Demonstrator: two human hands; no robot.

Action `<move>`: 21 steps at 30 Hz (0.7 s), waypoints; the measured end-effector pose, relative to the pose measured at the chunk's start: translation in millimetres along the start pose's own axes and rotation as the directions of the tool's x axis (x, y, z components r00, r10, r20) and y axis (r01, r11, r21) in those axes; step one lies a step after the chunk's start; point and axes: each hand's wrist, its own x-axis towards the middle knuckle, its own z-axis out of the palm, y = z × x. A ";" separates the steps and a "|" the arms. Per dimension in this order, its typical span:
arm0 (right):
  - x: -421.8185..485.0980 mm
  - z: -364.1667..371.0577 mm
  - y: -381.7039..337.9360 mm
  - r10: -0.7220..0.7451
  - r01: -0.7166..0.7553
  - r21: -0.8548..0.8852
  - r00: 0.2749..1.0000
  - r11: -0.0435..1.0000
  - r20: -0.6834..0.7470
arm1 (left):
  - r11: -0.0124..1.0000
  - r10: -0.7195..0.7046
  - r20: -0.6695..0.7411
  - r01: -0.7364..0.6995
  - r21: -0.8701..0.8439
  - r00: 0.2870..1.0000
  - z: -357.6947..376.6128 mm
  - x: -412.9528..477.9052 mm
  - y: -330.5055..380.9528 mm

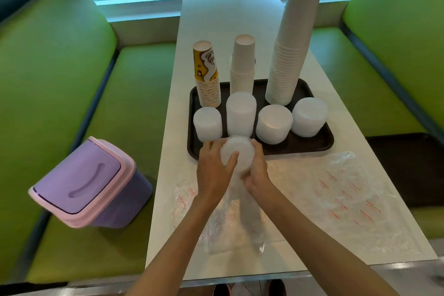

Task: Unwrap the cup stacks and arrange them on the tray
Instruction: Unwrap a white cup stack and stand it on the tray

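now both hands are closed round one clear stack (pixel 237 154) at the near rim of the tray (pixel 312 149). the left hand (pixel 212 172) curls its fingers round the stack's left side, with the thumb lying across its top. the right hand (pixel 257 170) wraps the right side, fingers curled behind it. the stack is tipped a little toward the camera; i cannot tell whether its base touches the tray.

on the tray, the back row holds a yellow stack (pixel 207 74) at the left, a white stack (pixel 242 67) beside it and a tall stack (pixel 294 43) at the right, all paper cups set mouth down. in front of them stand four clear stacks (pixel 274 124) in a row, close together, the rightmost near the tray's right rim.

the tray sits on a white table (pixel 216 31). a flat wrap (pixel 348 196) with red print lies on the table to the right of the arms, just before the tray. crumpled wrap (pixel 228 226) lies under the forearms and reaches up to the held stack. a purple bin (pixel 92 182) with a pink rim stands tilted on the green bench (pixel 60 79) at the left.
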 end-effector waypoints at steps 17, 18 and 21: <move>-2.2 -8.8 10.9 0.059 -0.066 0.104 0.996 0.992 0.071 | 1.000 -0.017 0.071 0.018 -0.018 0.997 -2.6 -10.5 1.0; -2.1 -9.0 10.6 0.059 -0.066 0.106 0.996 0.992 0.072 | 1.000 -0.008 0.065 0.010 -0.024 0.998 -3.3 -11.4 1.2; -1.6 -9.3 10.2 0.066 -0.073 0.099 0.995 0.992 0.071 | 0.999 0.009 0.049 -0.007 -0.040 0.999 -3.8 -12.5 1.2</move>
